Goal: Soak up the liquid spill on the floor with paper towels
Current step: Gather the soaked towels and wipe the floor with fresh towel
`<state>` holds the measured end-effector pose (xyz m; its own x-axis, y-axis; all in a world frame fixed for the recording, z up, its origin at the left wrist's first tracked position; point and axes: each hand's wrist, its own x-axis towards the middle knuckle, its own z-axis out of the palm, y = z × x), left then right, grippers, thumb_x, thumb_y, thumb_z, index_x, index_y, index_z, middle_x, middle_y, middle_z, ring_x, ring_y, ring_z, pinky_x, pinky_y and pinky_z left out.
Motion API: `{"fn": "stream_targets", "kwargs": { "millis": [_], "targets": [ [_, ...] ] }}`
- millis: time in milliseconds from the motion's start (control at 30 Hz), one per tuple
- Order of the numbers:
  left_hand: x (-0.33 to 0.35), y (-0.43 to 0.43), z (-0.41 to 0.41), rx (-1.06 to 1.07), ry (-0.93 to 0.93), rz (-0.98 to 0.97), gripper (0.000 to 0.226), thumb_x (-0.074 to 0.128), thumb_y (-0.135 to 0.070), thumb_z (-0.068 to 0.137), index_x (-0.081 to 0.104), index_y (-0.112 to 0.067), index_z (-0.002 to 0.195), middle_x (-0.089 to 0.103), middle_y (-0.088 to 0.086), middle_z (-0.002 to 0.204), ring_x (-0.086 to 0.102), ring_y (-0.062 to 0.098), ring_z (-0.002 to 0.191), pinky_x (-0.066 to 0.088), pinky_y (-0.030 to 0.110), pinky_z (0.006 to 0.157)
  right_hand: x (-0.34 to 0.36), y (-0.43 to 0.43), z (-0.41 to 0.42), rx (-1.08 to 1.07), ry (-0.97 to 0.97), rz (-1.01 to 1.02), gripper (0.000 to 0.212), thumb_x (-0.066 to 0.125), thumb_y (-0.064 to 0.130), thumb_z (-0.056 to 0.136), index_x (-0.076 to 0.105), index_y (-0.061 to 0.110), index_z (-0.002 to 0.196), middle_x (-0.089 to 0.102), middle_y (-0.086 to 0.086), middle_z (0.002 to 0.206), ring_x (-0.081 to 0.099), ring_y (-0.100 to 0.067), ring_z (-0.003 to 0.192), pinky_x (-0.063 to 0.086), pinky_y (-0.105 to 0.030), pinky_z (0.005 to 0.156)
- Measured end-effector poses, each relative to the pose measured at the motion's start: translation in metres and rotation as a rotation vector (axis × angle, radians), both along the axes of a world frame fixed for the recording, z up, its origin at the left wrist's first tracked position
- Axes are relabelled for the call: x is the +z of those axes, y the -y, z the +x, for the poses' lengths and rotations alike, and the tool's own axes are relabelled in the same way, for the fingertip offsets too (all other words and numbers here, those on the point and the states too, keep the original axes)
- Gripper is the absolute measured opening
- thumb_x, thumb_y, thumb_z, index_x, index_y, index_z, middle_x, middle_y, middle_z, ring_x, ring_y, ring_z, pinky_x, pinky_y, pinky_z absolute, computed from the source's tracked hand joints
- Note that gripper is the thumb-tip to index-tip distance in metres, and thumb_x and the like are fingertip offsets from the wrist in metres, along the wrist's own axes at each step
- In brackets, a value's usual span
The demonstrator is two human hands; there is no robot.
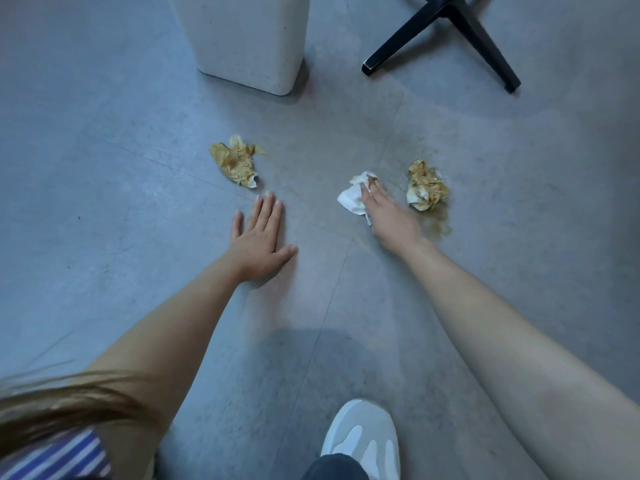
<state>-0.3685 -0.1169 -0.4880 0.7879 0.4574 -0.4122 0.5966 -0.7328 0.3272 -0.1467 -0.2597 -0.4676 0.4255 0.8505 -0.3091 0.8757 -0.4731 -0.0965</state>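
My right hand (388,216) presses a white paper towel (351,199) flat onto the grey floor with straight fingers. Just right of it lies a crumpled, brown-soaked towel (426,186), and a brownish wet patch (439,226) spreads below that wad. Another brown-stained, crumpled towel (236,160) lies further left. My left hand (259,237) rests flat on the floor below that towel, fingers spread and holding nothing.
A white speckled bin (249,39) stands at the top centre. A black chair base (450,32) spreads its legs at the top right. My grey and white shoe (362,438) is at the bottom centre.
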Motion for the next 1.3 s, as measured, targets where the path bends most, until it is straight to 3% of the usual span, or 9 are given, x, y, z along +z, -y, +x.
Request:
{"fn": "stream_targets", "kwargs": {
  "millis": [133,200,300,433,667,800,1000,1133,1300],
  "targets": [
    [0.004,0.000,0.002,-0.002,-0.034,0.008,0.084,0.033,-0.057,0.095,-0.016,-0.016,0.151,-0.027,0.001,0.156,-0.025,0.015,0.143,-0.012,0.046,0.115,0.020,0.025,-0.002,-0.168,-0.028,0.084,0.053,0.035,0.009,0.101,0.018,0.006,0.152,0.010,-0.013,0.160,0.019,-0.024,0.146,0.025,-0.030,0.111],
    [0.006,0.001,0.002,-0.005,-0.049,0.012,0.084,0.033,-0.056,0.095,-0.016,-0.016,0.151,-0.026,0.002,0.157,-0.024,0.016,0.144,-0.012,0.046,0.115,0.019,0.037,-0.017,-0.062,-0.086,0.160,0.052,0.037,0.009,0.101,0.022,0.003,0.150,0.013,-0.017,0.159,0.017,-0.026,0.147,0.019,-0.029,0.115],
    [0.007,0.002,0.003,-0.009,-0.060,0.023,0.084,0.032,-0.057,0.095,-0.015,-0.015,0.151,-0.026,0.002,0.157,-0.023,0.016,0.144,-0.010,0.047,0.115,0.005,0.052,-0.044,0.116,-0.130,0.048,0.054,0.033,0.017,0.103,0.013,0.007,0.152,0.004,-0.013,0.160,0.003,-0.024,0.149,0.004,-0.030,0.119],
    [0.008,0.002,0.002,-0.010,-0.078,0.034,0.084,0.032,-0.057,0.095,-0.015,-0.015,0.151,-0.026,0.003,0.157,-0.023,0.016,0.144,-0.009,0.048,0.116,-0.007,0.059,-0.054,0.060,-0.077,-0.019,0.057,0.028,0.025,0.104,0.006,0.007,0.152,-0.007,-0.011,0.160,-0.006,-0.021,0.149,0.000,-0.035,0.121],
    [0.012,0.009,0.006,0.021,-0.016,0.104,0.082,0.037,-0.053,0.093,-0.004,-0.017,0.153,-0.014,0.006,0.160,-0.013,0.022,0.147,0.000,0.051,0.116,-0.005,0.079,-0.057,-0.299,0.044,-0.014,0.058,0.026,0.027,0.103,0.006,0.002,0.152,-0.008,-0.017,0.159,-0.008,-0.026,0.148,-0.001,-0.036,0.119],
    [0.010,0.019,0.014,-0.006,0.031,0.128,0.081,0.031,-0.053,0.088,0.000,-0.017,0.154,-0.011,0.005,0.161,-0.011,0.021,0.147,0.001,0.051,0.115,-0.006,0.091,-0.052,-0.341,0.045,-0.066,0.056,0.024,0.029,0.104,0.011,0.002,0.151,-0.003,-0.017,0.160,-0.005,-0.025,0.149,0.000,-0.036,0.119],
    [0.015,0.031,0.050,-0.052,-0.040,0.048,0.082,0.043,-0.049,0.092,-0.006,-0.022,0.153,-0.018,0.004,0.159,-0.017,0.025,0.146,-0.002,0.055,0.115,0.002,0.095,-0.032,-0.611,0.130,0.046,0.060,0.028,0.027,0.102,0.007,-0.001,0.151,0.009,-0.020,0.159,0.002,-0.029,0.148,0.003,-0.040,0.120],
    [0.014,0.035,0.059,-0.025,-0.088,0.024,0.084,0.040,-0.050,0.092,-0.012,-0.022,0.152,-0.025,0.005,0.157,-0.023,0.027,0.144,-0.006,0.057,0.113,0.013,0.092,-0.009,-0.802,0.144,0.239,0.055,0.033,0.025,0.101,0.018,0.007,0.151,0.010,-0.016,0.159,0.007,-0.028,0.148,0.009,-0.045,0.117],
    [0.013,0.030,0.056,-0.064,-0.117,0.010,0.083,0.035,-0.058,0.094,-0.017,-0.026,0.150,-0.030,0.002,0.156,-0.025,0.024,0.144,-0.007,0.054,0.114,0.013,0.097,0.007,-0.556,-0.038,-0.041,0.060,0.034,0.042,0.099,0.018,0.017,0.152,-0.002,-0.010,0.161,-0.004,-0.026,0.149,0.004,-0.044,0.119]
  ]
}}
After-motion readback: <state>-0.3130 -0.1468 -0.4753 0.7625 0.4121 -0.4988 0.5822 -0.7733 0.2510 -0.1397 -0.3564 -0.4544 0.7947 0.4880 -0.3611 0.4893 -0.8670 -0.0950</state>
